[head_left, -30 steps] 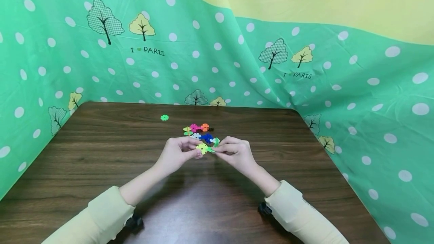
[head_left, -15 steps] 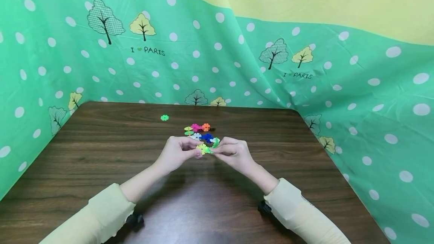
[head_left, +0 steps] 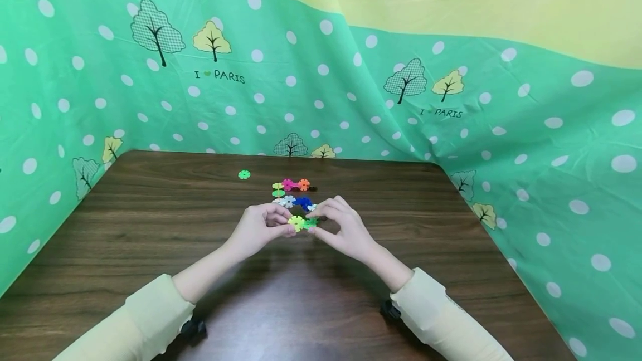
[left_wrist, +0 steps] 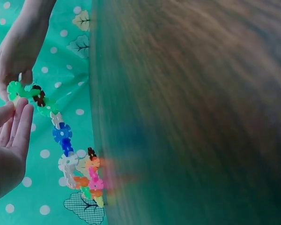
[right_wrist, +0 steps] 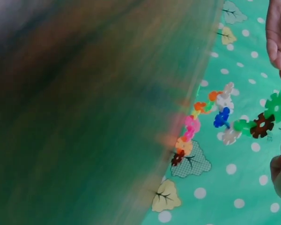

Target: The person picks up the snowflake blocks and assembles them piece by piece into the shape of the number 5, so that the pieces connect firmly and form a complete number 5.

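My left hand [head_left: 261,224] pinches a yellow snowflake disc [head_left: 296,223], a notched plastic building piece. Joined to it is a green snowflake disc [head_left: 310,223], with the thumb and index finger of my right hand [head_left: 346,227] at its edges. From these discs a chain of linked snowflake discs runs away from me. In the right wrist view it includes a brown disc [right_wrist: 262,125], a blue disc [right_wrist: 221,117] and a pink disc [right_wrist: 192,125]. An orange disc [head_left: 304,184] lies near its far end. My right fingers partly hide the chain in the head view.
A loose green snowflake disc [head_left: 244,174] lies on the dark wooden table [head_left: 150,227], beyond the chain to the left. A green dotted cloth [head_left: 321,88] hangs behind the table's far edge and along both sides.
My right hand's thumb and index finger have spread from a tight pinch to the edges of the green disc. The near end of the chain has shifted slightly; my left hand keeps its pinch.
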Motion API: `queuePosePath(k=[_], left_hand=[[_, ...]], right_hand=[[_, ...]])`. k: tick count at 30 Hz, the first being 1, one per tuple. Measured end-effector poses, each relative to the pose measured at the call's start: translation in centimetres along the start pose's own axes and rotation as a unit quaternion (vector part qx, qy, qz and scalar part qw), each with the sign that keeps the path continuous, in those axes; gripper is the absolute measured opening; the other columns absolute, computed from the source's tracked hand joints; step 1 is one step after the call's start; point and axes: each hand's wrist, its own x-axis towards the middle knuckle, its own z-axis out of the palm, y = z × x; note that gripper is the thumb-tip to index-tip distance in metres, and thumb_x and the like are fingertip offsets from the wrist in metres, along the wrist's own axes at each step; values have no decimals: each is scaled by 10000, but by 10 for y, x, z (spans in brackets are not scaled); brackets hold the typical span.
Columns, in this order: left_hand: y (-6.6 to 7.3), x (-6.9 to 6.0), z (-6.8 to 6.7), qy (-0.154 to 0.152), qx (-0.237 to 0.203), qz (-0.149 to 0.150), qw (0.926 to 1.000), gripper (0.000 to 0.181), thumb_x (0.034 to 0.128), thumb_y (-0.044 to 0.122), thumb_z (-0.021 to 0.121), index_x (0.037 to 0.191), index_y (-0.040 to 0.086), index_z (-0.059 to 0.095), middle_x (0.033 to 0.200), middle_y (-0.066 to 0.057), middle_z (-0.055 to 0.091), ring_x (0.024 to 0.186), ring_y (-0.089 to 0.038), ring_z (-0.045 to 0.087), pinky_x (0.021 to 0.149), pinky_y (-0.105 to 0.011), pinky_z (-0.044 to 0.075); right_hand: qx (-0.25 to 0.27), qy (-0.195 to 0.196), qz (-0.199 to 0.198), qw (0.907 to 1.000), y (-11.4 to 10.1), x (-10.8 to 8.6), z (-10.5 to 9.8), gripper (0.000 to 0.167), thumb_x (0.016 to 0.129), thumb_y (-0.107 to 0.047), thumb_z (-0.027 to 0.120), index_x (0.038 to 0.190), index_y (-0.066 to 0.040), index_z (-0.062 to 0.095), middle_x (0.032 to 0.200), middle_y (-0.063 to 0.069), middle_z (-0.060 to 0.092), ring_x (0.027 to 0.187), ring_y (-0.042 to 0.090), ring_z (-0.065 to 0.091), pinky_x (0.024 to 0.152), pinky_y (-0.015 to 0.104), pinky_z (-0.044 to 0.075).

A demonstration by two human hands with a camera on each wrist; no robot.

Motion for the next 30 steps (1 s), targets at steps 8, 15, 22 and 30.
queuePosePath(k=[8,15,22,30], left_hand=[[-1,-2,3,-66,27,151,9999,191,785,142,772,909,47,661,816,-69,713,737,-143,695,677,-234,564],[-2,-2,5,-170,84,123,9997,199,782,122,771,928,40,664,852,-80,707,773,-170,692,699,-230,562],[-8,5,-11,-568,622,422,9955,206,774,193,783,935,118,678,878,-33,713,802,-108,677,729,-235,551],[-18,27,-62,-270,1573,432,9862,247,788,184,773,1010,134,676,949,16,695,905,-125,638,854,-342,513]], right_hand=[[-74,-82,292,9995,-3,10,3,83,846,-230,717,926,-215,729,1014,-49,615,981,125,459,771,305,420],[396,-331,566,9971,-4,14,7,60,849,-231,717,871,-175,718,898,-81,657,962,112,500,622,339,493],[517,-392,638,9959,-2,13,8,121,872,-276,690,842,-160,711,836,-99,663,913,93,541,672,370,521],[432,-408,673,9960,-2,11,8,97,861,-264,702,835,-172,714,838,-103,675,893,82,563,638,302,489]])
